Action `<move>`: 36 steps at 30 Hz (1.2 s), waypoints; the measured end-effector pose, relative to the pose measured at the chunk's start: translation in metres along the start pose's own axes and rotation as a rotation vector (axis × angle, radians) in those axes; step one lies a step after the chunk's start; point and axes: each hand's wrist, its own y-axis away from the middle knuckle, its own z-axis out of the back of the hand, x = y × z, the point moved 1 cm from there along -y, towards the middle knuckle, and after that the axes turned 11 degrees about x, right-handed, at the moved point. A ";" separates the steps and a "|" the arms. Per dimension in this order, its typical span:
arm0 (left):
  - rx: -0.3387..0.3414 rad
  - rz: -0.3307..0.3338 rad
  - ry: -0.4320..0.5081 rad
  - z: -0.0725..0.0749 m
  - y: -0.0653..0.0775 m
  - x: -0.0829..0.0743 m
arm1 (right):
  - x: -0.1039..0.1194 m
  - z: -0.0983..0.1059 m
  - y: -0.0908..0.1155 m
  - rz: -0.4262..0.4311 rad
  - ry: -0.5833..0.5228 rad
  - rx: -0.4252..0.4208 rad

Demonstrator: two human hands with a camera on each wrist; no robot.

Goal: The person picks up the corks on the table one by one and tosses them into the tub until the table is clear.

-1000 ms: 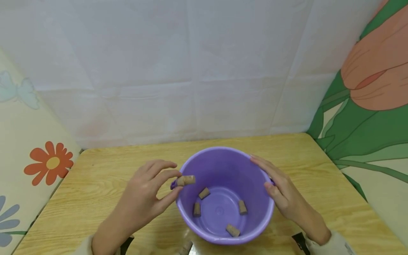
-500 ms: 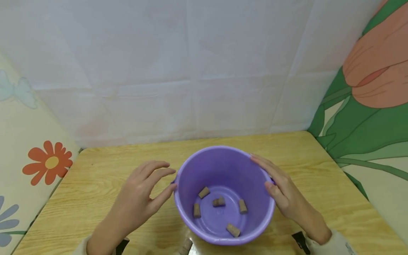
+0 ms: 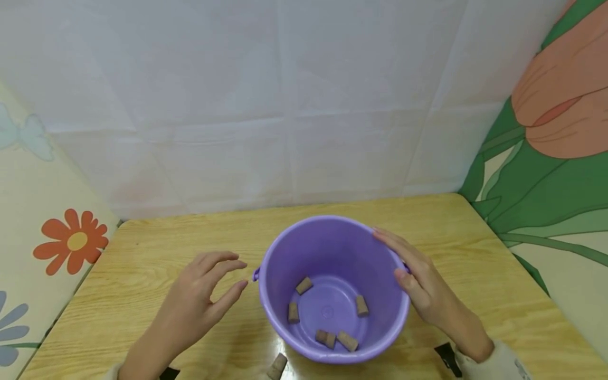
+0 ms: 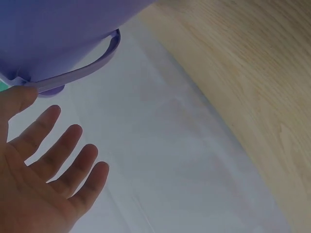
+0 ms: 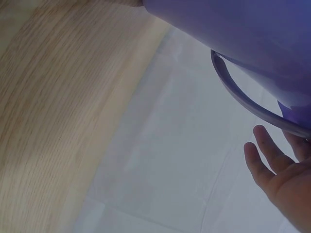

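A purple plastic bucket (image 3: pixel 332 248) stands on the wooden table in the head view. Several cork stoppers lie on its floor, among them one cork (image 3: pixel 325 339) close against another cork (image 3: pixel 348 341) at the near side. My left hand (image 3: pixel 197 295) is just left of the bucket, thumb and fingers spread apart with nothing between them. My right hand (image 3: pixel 429 287) rests on the right rim, fingers fairly straight, its thumb and a fingertip touching the edge. In the right wrist view, some of its fingers stick out below the bucket's handle (image 5: pixel 252 104).
One more cork stopper (image 3: pixel 277 366) lies on the table (image 3: pixel 190 232) in front of the bucket, near the bottom of the head view. A white sheet (image 3: pixel 285 105) hangs behind the table. Panels with painted flowers (image 3: pixel 77 241) stand at both sides.
My left hand has let go of a cork stopper, which dropped into the bucket and shifted to its near side. The left hand has drawn back leftward; the right hand stays at the rim.
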 end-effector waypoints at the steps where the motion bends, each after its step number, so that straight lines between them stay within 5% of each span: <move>1: 0.007 -0.004 0.001 -0.002 0.001 0.001 | 0.000 0.000 0.000 0.000 -0.001 0.000; 9: 0.058 -0.063 0.011 -0.019 0.011 0.002 | 0.000 0.000 -0.001 -0.002 -0.010 0.002; 20: 0.128 -0.050 0.033 -0.033 0.022 -0.001 | -0.001 0.000 -0.001 -0.001 -0.010 0.002; 31: 0.266 -0.072 0.046 -0.048 0.033 -0.003 | 0.000 0.000 -0.001 0.004 -0.003 0.002; 36: 0.382 -0.042 0.100 -0.052 0.037 -0.005 | 0.000 0.001 -0.001 0.002 0.000 0.001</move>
